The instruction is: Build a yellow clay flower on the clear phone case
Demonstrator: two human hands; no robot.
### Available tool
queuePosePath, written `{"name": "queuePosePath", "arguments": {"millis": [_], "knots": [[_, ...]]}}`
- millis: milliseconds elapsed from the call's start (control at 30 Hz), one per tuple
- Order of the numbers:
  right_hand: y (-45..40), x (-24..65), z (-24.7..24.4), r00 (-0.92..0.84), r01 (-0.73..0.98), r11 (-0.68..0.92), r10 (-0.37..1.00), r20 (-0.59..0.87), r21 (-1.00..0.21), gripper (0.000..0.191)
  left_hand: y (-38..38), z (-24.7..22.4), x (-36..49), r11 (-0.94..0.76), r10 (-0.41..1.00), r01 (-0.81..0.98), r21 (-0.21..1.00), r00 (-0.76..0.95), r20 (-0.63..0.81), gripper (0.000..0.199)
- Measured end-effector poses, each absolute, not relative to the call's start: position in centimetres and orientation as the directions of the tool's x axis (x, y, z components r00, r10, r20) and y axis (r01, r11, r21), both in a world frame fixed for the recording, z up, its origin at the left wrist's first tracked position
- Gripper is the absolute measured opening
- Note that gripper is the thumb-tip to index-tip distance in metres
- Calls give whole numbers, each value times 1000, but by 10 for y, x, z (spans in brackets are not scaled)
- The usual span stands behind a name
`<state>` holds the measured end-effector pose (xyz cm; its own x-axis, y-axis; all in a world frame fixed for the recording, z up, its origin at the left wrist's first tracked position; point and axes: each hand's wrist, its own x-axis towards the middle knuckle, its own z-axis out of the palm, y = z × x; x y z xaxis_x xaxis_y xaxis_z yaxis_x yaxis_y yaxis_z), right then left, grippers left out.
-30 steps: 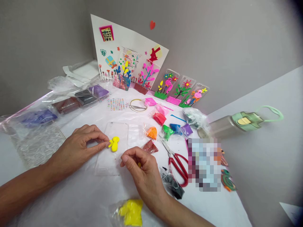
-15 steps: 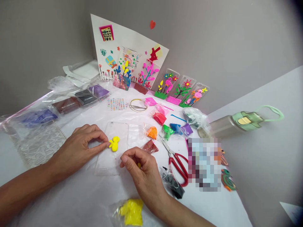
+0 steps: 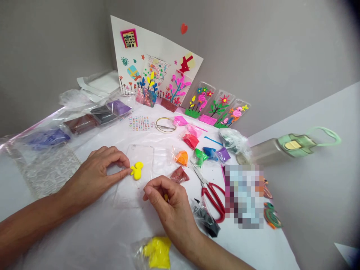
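Observation:
A clear phone case (image 3: 123,197) lies on the white-covered table. On it is a yellow clay figure (image 3: 137,173) made of rounded lumps. My left hand (image 3: 105,168) comes in from the left, thumb and forefinger pinched at the figure's small left piece. To the right of the case's lower part is my right hand (image 3: 165,198), its thumb against a bent forefinger and the other fingers curled. A small yellowish bit shows inside that hand, too hidden to name. Nearest me lies a plastic bag of yellow clay (image 3: 159,253).
Red-handled scissors (image 3: 213,200) and a bag of black clay (image 3: 206,219) lie right of my right hand. Several small coloured clay bags, such as the orange one (image 3: 181,157), sit beyond. Decorated cases (image 3: 199,99) lean at the back. A bottle (image 3: 270,150) is at right.
The whole view has shifted slightly, so things appear a little further right. Both hands keep nearly the same pose, and the yellow figure stays on the case.

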<state>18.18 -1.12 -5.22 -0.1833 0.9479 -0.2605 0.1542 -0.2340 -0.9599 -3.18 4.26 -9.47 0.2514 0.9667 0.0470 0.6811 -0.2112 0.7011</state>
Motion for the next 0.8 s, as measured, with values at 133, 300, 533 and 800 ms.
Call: {"name": "queuePosePath", "arguments": {"millis": [133, 300, 533, 800], "knots": [[-12, 181, -52, -183, 158, -230, 949, -258, -960, 20, 42, -95, -33, -204, 969, 677, 707, 244, 46, 13], [-12, 182, -51, -180, 169, -236, 947, -265, -957, 19, 42, -94, -33, -213, 965, 667, 714, 260, 45, 14], [-11, 182, -50, -189, 170, -229, 947, -260, -958, 19, 42, -94, -31, -210, 968, 673, 709, 244, 55, 11], [-12, 181, -51, -197, 171, -235, 943, -267, -957, 20, 40, -93, -31, -207, 972, 674, 709, 222, 72, 11]]}}
